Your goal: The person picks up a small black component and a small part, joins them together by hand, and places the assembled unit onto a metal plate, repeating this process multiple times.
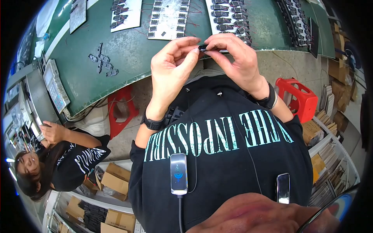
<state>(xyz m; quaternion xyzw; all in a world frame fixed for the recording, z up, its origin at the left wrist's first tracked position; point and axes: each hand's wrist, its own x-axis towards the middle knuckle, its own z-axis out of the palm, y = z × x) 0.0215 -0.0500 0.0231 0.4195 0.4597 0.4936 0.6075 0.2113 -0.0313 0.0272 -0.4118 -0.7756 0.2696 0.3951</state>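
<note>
A small black part (203, 47) sits between the fingertips of both hands, just off the near edge of the green table (132, 58). My left hand (175, 58) pinches it from the left, and my right hand (235, 56) pinches its right side. The fingers cover most of it, so its kind cannot be made out. Straight ahead lies a white board (169, 19) with small black square modules in two columns, thin red wires trailing off it. Just beyond my right hand, another white board (230, 19) carries rows of black modules.
Loose black parts (103, 61) lie at the table's left. More loaded boards, including a white one (130, 15) and a dark tray (297, 25), line the far side. Red stools (297, 99) stand right and left. A co-worker's hand (53, 132) is at a bench at the left.
</note>
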